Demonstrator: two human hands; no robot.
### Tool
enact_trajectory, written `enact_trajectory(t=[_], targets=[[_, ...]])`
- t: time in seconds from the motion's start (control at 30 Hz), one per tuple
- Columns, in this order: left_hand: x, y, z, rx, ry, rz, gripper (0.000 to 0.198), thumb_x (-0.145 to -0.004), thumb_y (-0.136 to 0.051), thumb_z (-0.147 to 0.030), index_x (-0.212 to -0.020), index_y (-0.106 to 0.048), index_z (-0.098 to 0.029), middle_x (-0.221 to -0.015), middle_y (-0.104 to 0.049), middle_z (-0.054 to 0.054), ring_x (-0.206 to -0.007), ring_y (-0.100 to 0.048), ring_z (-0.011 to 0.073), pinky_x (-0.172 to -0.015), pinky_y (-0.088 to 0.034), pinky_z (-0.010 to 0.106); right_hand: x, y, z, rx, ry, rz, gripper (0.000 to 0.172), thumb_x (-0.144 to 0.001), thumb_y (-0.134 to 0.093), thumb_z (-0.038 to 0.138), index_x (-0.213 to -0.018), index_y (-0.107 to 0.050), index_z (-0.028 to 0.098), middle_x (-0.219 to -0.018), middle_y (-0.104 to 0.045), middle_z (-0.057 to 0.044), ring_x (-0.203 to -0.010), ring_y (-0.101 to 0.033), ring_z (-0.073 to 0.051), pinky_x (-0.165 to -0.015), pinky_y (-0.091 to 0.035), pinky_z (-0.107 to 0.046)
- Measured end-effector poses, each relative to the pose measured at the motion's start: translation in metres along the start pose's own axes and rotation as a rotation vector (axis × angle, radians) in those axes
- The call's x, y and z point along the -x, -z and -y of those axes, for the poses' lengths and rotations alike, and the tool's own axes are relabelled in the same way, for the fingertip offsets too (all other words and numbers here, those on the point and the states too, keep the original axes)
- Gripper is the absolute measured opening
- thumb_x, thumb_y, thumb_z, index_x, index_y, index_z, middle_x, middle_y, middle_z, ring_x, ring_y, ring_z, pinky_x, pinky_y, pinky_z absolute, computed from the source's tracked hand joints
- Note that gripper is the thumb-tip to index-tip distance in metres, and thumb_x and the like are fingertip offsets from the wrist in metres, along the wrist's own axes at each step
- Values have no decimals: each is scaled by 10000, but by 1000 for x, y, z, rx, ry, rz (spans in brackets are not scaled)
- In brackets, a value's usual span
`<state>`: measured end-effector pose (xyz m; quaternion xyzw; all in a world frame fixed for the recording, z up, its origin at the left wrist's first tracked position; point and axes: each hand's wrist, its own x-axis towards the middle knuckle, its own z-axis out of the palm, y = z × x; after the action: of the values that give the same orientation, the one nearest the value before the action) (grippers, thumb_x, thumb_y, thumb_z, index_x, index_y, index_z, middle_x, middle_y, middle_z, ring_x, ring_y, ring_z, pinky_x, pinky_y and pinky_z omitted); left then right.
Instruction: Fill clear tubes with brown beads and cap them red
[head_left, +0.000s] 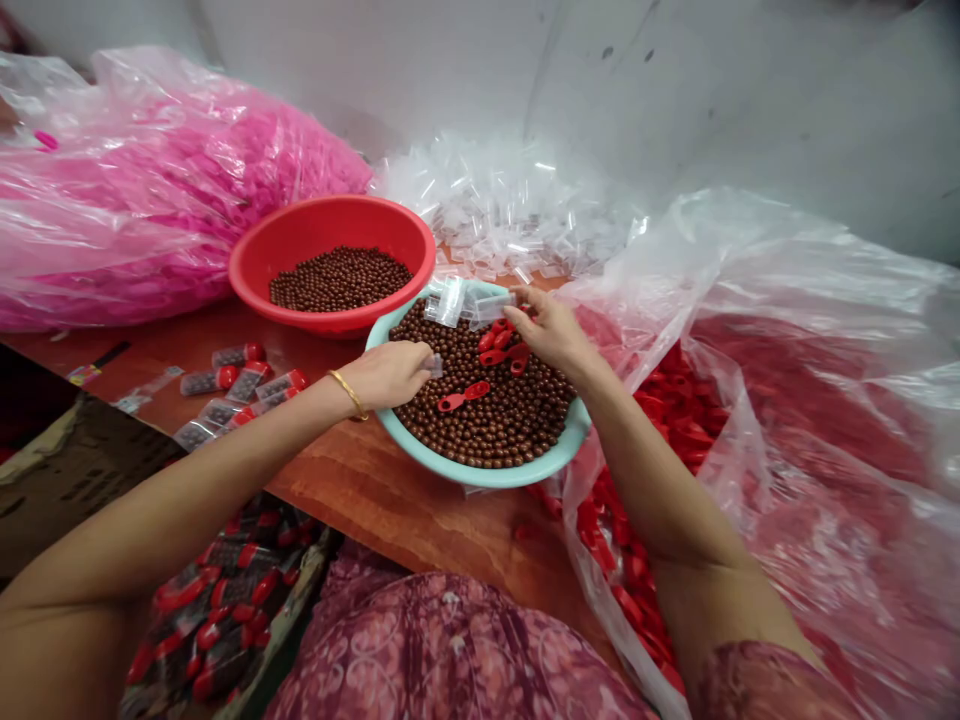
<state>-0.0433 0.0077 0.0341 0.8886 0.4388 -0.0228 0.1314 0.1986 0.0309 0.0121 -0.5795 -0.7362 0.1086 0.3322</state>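
Note:
A teal bowl (480, 470) full of small brown balls (502, 415) sits on the wooden table in front of me. Red plastic caps (463, 397) lie on the balls. My left hand (390, 372) is closed round a small clear tube (435, 365) at the bowl's left rim. My right hand (551, 330) rests over the bowl's far side, fingers pinched on red caps (504, 340) and touching clear tubes (465, 303) lying on the rim.
A red bowl (330, 225) of brown balls stands behind. Filled tubes with red caps (240, 385) lie at left, more in a box (217, 600) below. A pink-filled bag (150, 190), a heap of clear tubes (510, 200) and a bag of red caps (750, 420) surround the bowls.

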Motion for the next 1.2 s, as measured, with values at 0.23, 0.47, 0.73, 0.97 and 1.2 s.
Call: enact_trajectory(t=[0.23, 0.47, 0.73, 0.97, 1.2], targets=[[-5, 10, -14, -392, -28, -2, 289, -852, -395, -91, -894, -681, -77, -947, -658, 180, -954, -617, 281, -737, -467, 343, 42, -15, 58, 363, 376, 421, 288, -840, -549, 308, -1059, -629, 139, -1079, -623, -151, -991, -539, -270, -860, -433, -397], [-33, -15, -30, -380, -215, 158, 315, -843, -389, -69, -921, -694, -83, -909, -701, 170, -900, -663, 260, -707, -475, 307, 70, -15, 48, 225, 183, 379, 190, -890, -453, 234, -945, -613, 148, -900, -671, -107, -849, -578, -223, -767, -421, -351], [-55, -33, -24, 272, -190, 151, 217, -719, -572, -85, -897, -681, -144, -862, -714, 38, -818, -641, 157, -741, -470, 233, 80, -12, 14, -693, -301, -18, 252, -858, -487, 424, -997, -528, 217, -629, -442, 61, -488, -371, -83, -481, -329, -229], [-36, -32, -16, 1330, -83, 187, 240, -677, -617, -113, -909, -556, -116, -806, -640, -4, -727, -592, 80, -707, -472, 219, 81, -15, 18, -718, -258, -24, 298, -840, -521, 477, -958, -557, 206, -610, -447, 64, -486, -379, -71, -474, -317, -225], [-8, -31, -25, 1411, -54, 125, 303, -692, -634, -174, -967, -508, -148, -912, -632, 33, -765, -595, 114, -597, -439, 204, 81, -12, 26, -788, -292, -23, 297, -750, -630, 421, -933, -537, 208, -612, -488, 73, -474, -397, -65, -448, -329, -211]])
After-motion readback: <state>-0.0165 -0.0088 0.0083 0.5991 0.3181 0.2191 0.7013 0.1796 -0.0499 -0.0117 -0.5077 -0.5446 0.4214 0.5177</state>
